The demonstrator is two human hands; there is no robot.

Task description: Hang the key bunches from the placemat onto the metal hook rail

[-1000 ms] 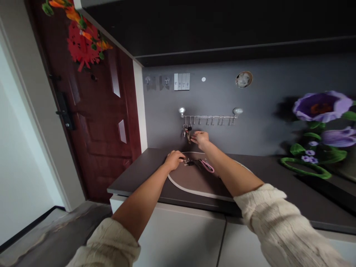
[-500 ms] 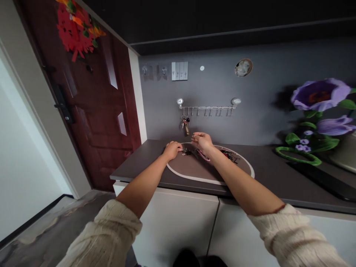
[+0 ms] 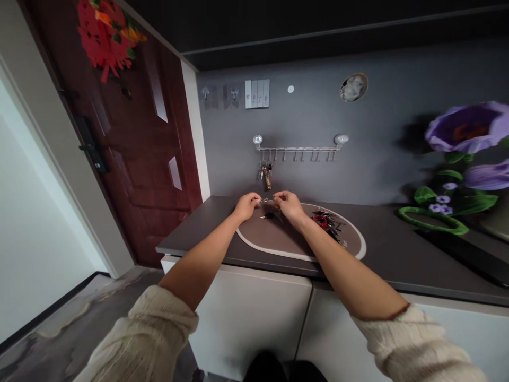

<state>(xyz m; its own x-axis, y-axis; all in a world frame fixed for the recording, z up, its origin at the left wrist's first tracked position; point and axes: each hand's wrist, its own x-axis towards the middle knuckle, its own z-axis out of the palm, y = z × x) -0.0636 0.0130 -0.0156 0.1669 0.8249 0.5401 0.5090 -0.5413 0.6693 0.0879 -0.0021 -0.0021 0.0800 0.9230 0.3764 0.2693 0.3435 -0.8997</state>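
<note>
keys (image 3: 264,200) are pinched by the left hand (image 3: 247,206).

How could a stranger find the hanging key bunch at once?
Above the counter, a long hook rail crosses the grey wall. The key bunch hangs near the rail's left end. Unlike the dark pile on the mat, it hangs, with a brown fob.

On the counter (image 3: 382,246) there lies a mat (image 3: 278,241). Over the far left part of this mat are the left hand (image 3: 247,206) and, near it on the right, the right hand (image 3: 289,206); a small object (image 3: 264,200) is between them. A pile of small things (image 3: 326,220) lies on the mat, to the right of the right hand. Behind, on the wall (image 3: 238,138), is the hook rail (image 3: 298,149), with keys (image 3: 266,178) hanging at its left end. The flowers (image 3: 461,142) are right of the mat, the door (image 3: 143,175) left of the counter.
</note>
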